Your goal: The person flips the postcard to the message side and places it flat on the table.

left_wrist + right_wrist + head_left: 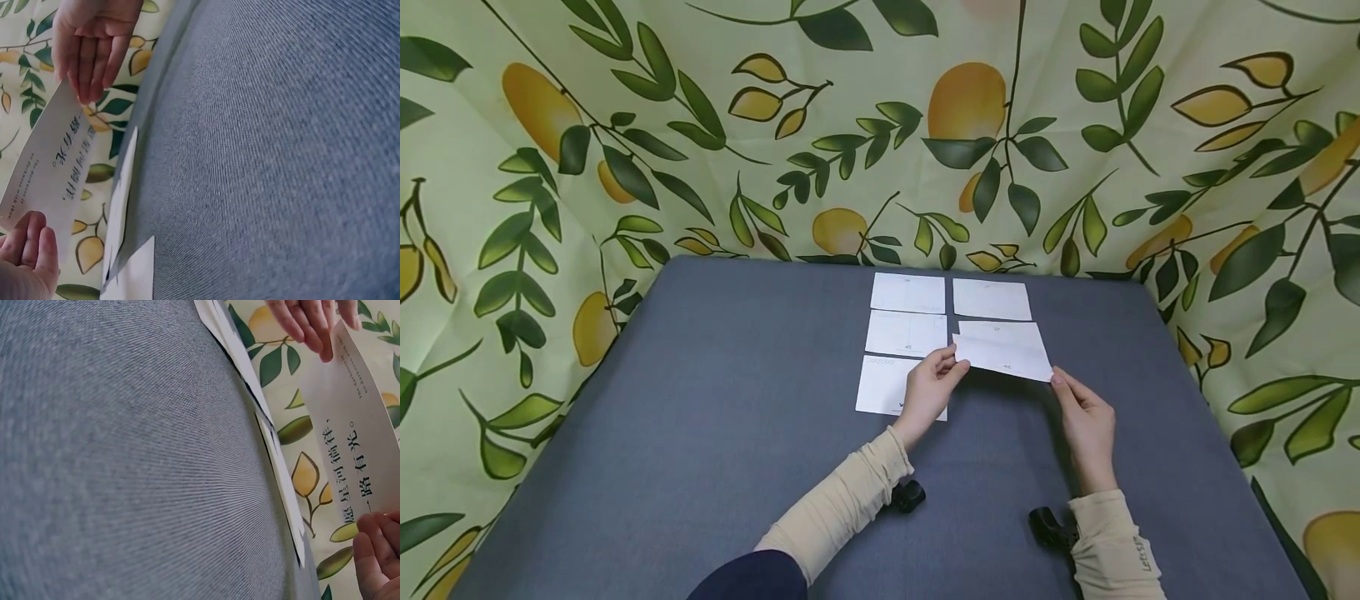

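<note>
A white card (1007, 354) is held up by both hands, close over another white card (996, 327) that it partly overlaps in the head view. My left hand (928, 392) pinches its left end between thumb and fingers. At the opposite end, my right hand (1088, 429) pinches the near right corner. Both wrist views show the underside of the held card (53, 156), printed with large dark Chinese characters and smaller English lines. Under my left hand lies a white card (880, 385), partly hidden by that hand.
Beyond that card, two more cards (906, 333) (908, 293) line up in the left column. At the back of the right column lies another card (992, 300). Everything rests on a grey-blue cloth-covered table (737, 400), with a leaf-patterned curtain (865, 92) behind.
</note>
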A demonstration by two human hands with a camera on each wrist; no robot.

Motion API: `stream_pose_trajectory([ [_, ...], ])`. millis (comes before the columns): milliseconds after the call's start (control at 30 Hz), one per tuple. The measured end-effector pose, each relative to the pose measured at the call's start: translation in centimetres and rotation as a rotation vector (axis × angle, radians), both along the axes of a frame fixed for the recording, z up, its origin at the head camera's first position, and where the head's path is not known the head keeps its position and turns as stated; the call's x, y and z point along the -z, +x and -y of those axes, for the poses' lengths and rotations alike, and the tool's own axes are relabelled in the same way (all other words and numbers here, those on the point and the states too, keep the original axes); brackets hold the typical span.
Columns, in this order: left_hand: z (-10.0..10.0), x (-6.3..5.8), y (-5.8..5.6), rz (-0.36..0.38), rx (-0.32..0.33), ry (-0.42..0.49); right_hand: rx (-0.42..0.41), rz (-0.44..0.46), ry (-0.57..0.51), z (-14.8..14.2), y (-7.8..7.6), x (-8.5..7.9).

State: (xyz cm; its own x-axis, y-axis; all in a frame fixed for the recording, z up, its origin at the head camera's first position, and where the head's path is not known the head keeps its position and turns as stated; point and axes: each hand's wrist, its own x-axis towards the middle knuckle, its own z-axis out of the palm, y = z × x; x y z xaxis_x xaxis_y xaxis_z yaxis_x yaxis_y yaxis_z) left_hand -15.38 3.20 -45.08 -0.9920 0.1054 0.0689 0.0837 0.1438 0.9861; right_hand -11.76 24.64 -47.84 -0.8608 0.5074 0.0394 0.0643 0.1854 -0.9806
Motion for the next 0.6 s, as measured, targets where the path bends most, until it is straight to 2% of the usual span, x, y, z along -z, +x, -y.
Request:
stream_pose_trajectory([
  [133, -0.1, 0.2, 0.0, 0.009, -0.04, 0.005, -0.021, 0.017, -0.032, 0.7, 0.5, -1.3],
  [200, -0.1, 0.2, 0.0, 0.011, -0.043, -0.006, -0.043, 0.045, -0.023, 1.2, 0.8, -2.2],
  [300, -0.1, 0.3, 0.1, 0.02, -0.028, -0.05, -0.058, 0.085, -0.027, 1.5, 0.9, -2.7],
  [500, 0.1, 0.4, 0.5, 0.031, 0.066, -0.159, -0.061, 0.146, 0.164, 1.0, 0.8, -2.4],
  [600, 0.0, 0.3, 0.7, 0.025, 0.093, -0.235, -0.079, 0.178, 0.246, 0.7, 0.8, -2.3],
])
